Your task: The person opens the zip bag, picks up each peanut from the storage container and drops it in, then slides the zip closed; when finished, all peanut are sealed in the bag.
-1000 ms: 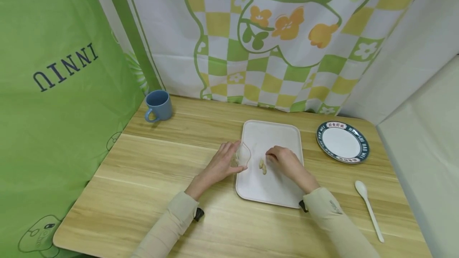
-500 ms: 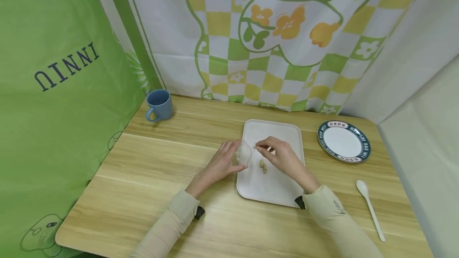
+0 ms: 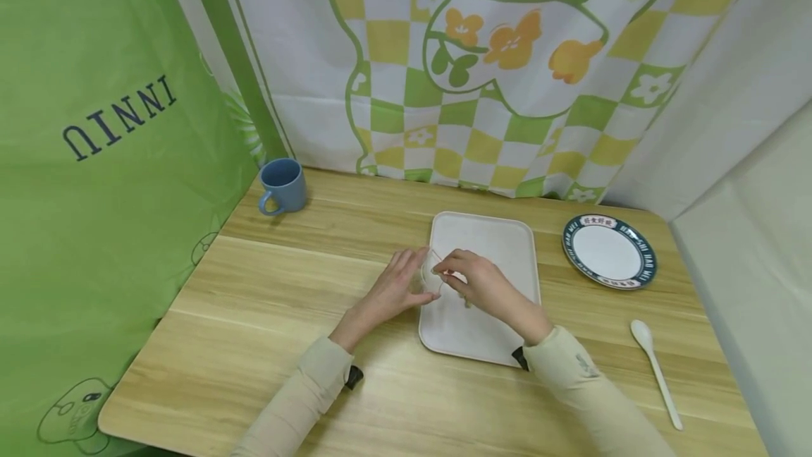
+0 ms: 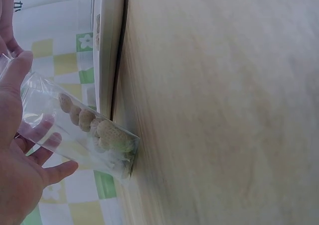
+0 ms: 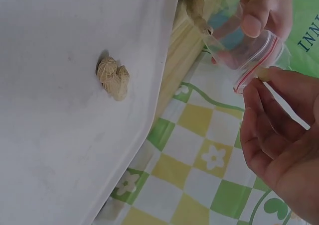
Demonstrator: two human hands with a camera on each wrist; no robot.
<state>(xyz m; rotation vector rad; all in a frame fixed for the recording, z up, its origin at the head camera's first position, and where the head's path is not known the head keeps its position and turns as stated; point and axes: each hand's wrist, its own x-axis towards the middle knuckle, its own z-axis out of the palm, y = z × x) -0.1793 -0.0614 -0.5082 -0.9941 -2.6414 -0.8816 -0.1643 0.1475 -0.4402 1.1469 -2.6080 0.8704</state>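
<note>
My left hand holds a clear zip bag upright by its mouth, thumb and fingers around it. Several peanuts in shells lie at the bottom of the bag, which stands by the tray's left edge. At the bag's open mouth, with its red seal line, my right hand pinches a peanut between thumb and fingertips; most of it is hidden. Beneath the right hand, a pair of peanuts lies on the white tray.
A blue mug stands at the table's back left. To the right of the tray are a green-rimmed white plate and a white spoon. Patterned curtain hangs along the table's back edge.
My right hand has moved left from over the tray to the bag's mouth, carrying a pinched peanut. The left hand stays in place with the bag.
</note>
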